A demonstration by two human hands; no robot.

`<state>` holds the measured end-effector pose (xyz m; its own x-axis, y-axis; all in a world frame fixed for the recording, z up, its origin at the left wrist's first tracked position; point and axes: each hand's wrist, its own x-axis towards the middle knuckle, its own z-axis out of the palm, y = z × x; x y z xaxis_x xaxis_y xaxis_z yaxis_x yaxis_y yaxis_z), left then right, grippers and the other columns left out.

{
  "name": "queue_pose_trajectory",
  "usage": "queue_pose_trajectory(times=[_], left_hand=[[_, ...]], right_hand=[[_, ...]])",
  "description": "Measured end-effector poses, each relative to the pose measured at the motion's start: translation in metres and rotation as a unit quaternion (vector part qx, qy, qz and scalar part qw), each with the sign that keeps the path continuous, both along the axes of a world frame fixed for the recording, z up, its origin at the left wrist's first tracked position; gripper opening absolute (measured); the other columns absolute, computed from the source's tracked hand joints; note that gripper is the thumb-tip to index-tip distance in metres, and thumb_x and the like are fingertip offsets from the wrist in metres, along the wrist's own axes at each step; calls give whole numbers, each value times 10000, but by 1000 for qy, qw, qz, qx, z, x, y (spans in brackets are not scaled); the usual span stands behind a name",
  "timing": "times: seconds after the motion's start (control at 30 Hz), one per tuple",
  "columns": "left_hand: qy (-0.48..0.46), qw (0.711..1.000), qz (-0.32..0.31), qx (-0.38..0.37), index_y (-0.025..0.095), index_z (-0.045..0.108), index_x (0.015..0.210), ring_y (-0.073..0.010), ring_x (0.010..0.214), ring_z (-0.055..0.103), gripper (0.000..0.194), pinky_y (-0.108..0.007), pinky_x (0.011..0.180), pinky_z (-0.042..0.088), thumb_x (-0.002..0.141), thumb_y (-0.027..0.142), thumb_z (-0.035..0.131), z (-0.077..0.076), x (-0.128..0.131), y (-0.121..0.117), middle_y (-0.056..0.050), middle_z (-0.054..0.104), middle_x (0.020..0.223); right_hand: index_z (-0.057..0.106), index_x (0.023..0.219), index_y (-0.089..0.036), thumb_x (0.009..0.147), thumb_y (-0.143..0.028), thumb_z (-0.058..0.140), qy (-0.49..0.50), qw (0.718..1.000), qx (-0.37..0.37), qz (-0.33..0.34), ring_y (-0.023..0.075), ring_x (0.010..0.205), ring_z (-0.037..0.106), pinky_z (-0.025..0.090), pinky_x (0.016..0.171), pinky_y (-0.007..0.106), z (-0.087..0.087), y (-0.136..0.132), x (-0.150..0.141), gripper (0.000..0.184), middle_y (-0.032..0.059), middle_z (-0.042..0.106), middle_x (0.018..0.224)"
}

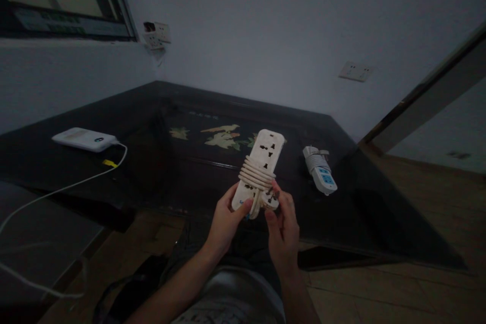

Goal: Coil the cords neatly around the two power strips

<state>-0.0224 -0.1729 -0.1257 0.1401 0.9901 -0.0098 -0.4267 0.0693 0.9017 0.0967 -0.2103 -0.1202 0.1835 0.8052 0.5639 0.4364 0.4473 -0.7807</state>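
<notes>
A white power strip [270, 148], its cord [256, 173] wound several times round its middle, is held tilted above the near edge of the dark table. My left hand [228, 220] is closed on its lower left end, thumb on the front face. My right hand [283, 223] has its fingers closed at the lower right end, on what looks like the cord's plug [270, 199]; its fingers partly cover this. To the right on the table lies a second power strip [324, 178] with blue socket faces, also wrapped in its cord.
A white power bank [85, 139] lies on the table's left side, its white cable [72, 182] hanging over the front edge. Beside it is a small yellow piece [110, 163]. The black table [182, 96] stands against a wall with sockets [356, 71]. A dark bag sits below.
</notes>
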Motion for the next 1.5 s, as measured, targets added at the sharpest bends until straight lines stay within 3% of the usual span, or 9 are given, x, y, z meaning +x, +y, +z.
queue_pose_trajectory(times=[0.1,0.2,0.37,0.57,0.73,0.97,1.2,1.37,1.5], left_hand=[[-10,1000,-13,4,147,583,1181,-264,1093,609,517,-306,902,484,717,304,748,3,0,-4,-108,657,1190],[-45,998,-34,-13,164,559,1180,-266,1099,606,549,-322,925,475,694,312,769,6,1,-7,-108,650,1194],[-82,993,-85,-24,202,509,1215,-264,1179,557,577,-318,967,446,709,319,761,7,-1,-10,-95,608,1265],[-73,991,-110,-35,223,411,1317,-260,1226,517,646,-307,942,450,757,329,714,7,-3,-12,-98,554,1334],[-12,999,-47,-18,185,485,1221,-252,1134,573,645,-293,908,459,673,372,769,7,0,-10,-106,618,1224],[32,999,-14,11,170,528,1142,-213,1028,612,455,-265,868,462,761,373,672,3,-1,-7,-76,656,1109],[60,998,-1,30,165,507,1154,-204,1034,603,432,-258,871,456,788,359,631,1,2,-6,-76,643,1117],[63,997,-11,51,159,507,1136,-220,1045,605,449,-268,883,458,744,306,670,7,0,-6,-89,640,1130],[38,996,-55,56,166,498,1173,-237,1107,575,527,-271,907,445,717,324,711,16,-7,-8,-98,621,1185]], right_hand=[[398,1388,-273,938,-311,438,43,999,4,-31,221,1200,496,458,948,384,2,-3,-8,453,102,493,1310],[408,1349,-244,902,-351,501,115,989,30,-88,209,1044,585,512,831,340,4,-5,-14,469,108,564,1172],[547,1078,-207,878,-350,542,138,980,64,-127,195,891,641,520,746,311,3,-4,-16,246,79,626,989],[568,1103,-202,927,-328,449,78,986,74,-127,203,912,636,514,760,328,-5,-2,-11,247,89,641,990],[548,1172,-217,936,-327,413,7,994,59,-97,229,968,598,497,803,381,-14,-4,-9,293,101,619,1049],[530,1205,-246,945,-278,412,-92,990,88,-66,224,961,592,485,813,386,-9,-6,-5,288,85,626,1029],[526,1227,-248,958,-305,400,-139,985,102,-19,220,927,609,491,775,359,-5,-7,8,302,79,642,1000],[522,1233,-262,963,-315,397,-147,984,101,8,208,931,597,485,778,338,1,-10,11,302,70,634,1000],[525,1221,-253,969,-340,376,-130,988,86,-5,210,932,594,482,772,338,2,-18,9,305,74,626,1009]])
